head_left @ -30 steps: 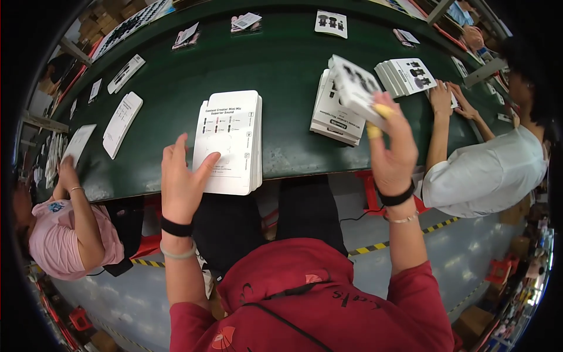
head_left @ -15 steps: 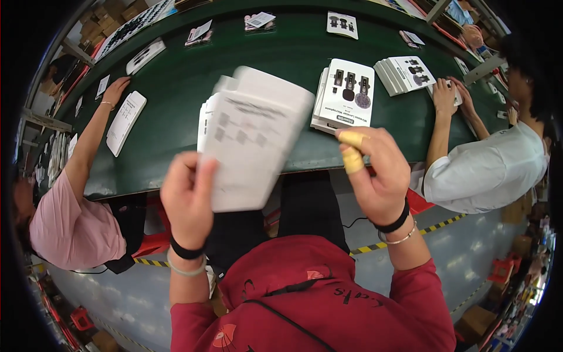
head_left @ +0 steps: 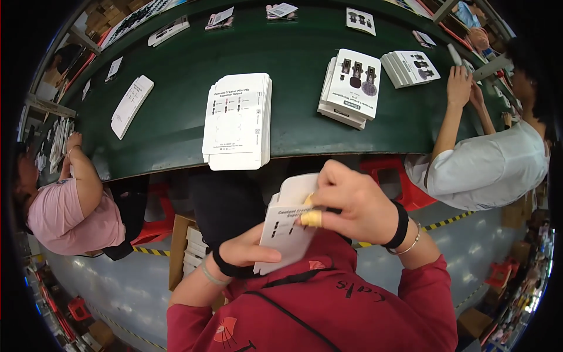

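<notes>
Close to my red shirt, my left hand (head_left: 249,249) grips a white printed carton (head_left: 284,232) by its lower side. An upper flap stands up from the tilted carton. My right hand (head_left: 352,205), with yellow tape on its thumb and a finger, pinches the carton near the base of that flap. The fingers cover part of the print. Beyond my hands, at the table's near edge, lies a pile of flat white cartons (head_left: 239,117) with printed backs facing up. Right of it is a stack of white microphone boxes (head_left: 352,85), picture side up.
More boxes (head_left: 410,69) lean in a row farther right on the green table (head_left: 182,123). A small white pile (head_left: 132,107) lies at left. People in pink (head_left: 79,214) and white (head_left: 484,167) sit either side. An open brown carton (head_left: 179,252) stands below the table.
The carton has come down from over the table toward my body, uncovering the pile behind. My right hand has moved left onto it. The left co-worker's arm has drawn back.
</notes>
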{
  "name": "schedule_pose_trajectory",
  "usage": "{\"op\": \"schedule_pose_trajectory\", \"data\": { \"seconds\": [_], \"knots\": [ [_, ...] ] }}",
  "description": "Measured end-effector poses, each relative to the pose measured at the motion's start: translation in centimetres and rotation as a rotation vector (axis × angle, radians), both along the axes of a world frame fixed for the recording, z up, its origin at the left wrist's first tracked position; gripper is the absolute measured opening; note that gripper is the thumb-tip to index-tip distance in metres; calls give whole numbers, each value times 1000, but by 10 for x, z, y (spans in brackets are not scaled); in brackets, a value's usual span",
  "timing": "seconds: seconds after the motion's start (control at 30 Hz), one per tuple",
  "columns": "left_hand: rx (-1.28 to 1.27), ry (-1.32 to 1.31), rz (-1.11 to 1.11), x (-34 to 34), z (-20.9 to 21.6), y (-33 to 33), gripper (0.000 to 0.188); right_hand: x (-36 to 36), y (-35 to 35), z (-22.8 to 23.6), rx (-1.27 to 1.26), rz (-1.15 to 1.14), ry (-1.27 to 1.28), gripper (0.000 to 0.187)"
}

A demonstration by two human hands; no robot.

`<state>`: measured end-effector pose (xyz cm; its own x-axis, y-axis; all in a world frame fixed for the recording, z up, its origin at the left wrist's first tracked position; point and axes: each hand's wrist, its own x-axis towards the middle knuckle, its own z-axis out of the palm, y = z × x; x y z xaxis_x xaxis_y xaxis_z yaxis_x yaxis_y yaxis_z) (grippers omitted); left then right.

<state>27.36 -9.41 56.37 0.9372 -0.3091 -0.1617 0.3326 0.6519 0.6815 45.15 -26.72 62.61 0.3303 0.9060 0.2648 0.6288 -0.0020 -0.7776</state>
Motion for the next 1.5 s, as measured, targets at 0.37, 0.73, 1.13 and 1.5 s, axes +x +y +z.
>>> {"op": "schedule_pose_trajectory", "data": {
  "seconds": [0.37,0.73,1.13,1.5],
  "knots": [
    [-29,25,93,-19,-1,-18,66,-19,-18,-9,-252,18,241,21],
    [754,-113,591,-29,-9,-21,49,-44,-22,-32,-102,-130,346,21],
    [631,-306,762,-24,-14,-21,45,-30,-6,-37,72,-38,1483,39],
    [602,-211,823,-32,-25,-33,37,-28,-6,-19,-106,98,353,32]
  ]
}}
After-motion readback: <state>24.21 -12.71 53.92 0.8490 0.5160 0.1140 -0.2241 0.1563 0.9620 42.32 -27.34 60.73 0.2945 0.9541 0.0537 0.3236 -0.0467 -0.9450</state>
